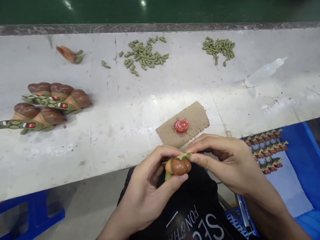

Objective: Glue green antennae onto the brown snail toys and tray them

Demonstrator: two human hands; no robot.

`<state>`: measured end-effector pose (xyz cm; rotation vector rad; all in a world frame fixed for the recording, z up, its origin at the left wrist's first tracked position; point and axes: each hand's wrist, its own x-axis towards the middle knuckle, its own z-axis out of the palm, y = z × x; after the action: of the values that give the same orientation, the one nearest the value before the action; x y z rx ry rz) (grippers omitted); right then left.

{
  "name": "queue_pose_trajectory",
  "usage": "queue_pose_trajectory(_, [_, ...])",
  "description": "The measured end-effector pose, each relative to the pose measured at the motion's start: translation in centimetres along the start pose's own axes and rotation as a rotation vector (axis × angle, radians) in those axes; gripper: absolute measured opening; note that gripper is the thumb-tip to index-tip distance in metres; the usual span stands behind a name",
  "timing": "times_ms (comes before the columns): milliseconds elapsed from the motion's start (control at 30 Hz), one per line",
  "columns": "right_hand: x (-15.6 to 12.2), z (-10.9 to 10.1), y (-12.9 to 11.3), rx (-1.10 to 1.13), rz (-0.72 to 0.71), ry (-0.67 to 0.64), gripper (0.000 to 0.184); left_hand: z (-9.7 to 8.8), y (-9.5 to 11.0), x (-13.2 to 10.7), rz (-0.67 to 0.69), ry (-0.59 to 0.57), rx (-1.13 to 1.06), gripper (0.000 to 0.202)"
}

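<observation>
My left hand [156, 180] is closed around a small brown, orange and green toy figure [179, 166], just past the table's front edge. Thumb and forefinger of my right hand [222, 159] pinch a small green piece [185, 155] at the top of the figure; whether that piece is joined to it I cannot tell. Beyond my hands lies a piece of brown cardboard [164, 131] with a glossy red blob [181, 125] on it. Several similar brown-and-green figures [61, 89] lie in two rows at the left of the table.
Two piles of small green pieces [146, 54] lie toward the back. An orange part with green ends [68, 53] is at the back left, a translucent squeeze bottle [266, 72] at the right. A blue crate [308, 153] at the lower right holds rows of figures. A blue stool [31, 213] stands lower left.
</observation>
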<state>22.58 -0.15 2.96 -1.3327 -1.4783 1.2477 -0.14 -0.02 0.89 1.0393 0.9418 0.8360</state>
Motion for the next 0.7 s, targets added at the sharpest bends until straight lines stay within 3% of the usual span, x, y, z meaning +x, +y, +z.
queue_pose_trajectory(67, [-0.9,-0.7,-0.2,-0.045,-0.008,-0.005,0.008,-0.2,0.0,-0.7,-0.088,-0.047,0.032,0.015])
queue_pose_trajectory(200, [-4.0,-2.1,-1.0,-0.352,-0.194,-0.015,0.043,-0.2,-1.2,-1.7,-0.241,-0.224,0.041,0.023])
queue_pose_trajectory(333, [-6.6,-1.6,-0.3,-0.665,-0.297,-0.239,0.034,1.8,-4.2,-1.2,-0.273,-0.326,0.047,0.025])
queue_pose_trajectory(433, [-8.1,-1.0,1.7,-0.696,-0.237,-0.226,0.026,4.1,-6.1,-0.6,-0.297,-0.397,0.073,0.024])
queue_pose_trajectory(500, [-9.4,-1.7,3.2,-0.647,-0.156,-0.154,0.025,5.1,-6.8,-0.6,-0.315,-0.346,0.103,0.036])
queue_pose_trajectory(567, [-11.4,-4.1,5.0,-0.581,-0.027,-0.01,0.027,5.3,-7.2,-0.8,-0.306,-0.256,0.144,0.047])
queue_pose_trajectory(633, [-14.0,-8.2,7.2,-0.569,0.145,0.254,0.028,4.7,-7.3,-0.9,-0.291,-0.254,0.165,0.051])
queue_pose_trajectory(700, [-16.8,-13.3,10.0,-0.671,0.351,0.609,0.029,3.7,-7.2,-0.7,-0.295,-0.31,0.141,0.049])
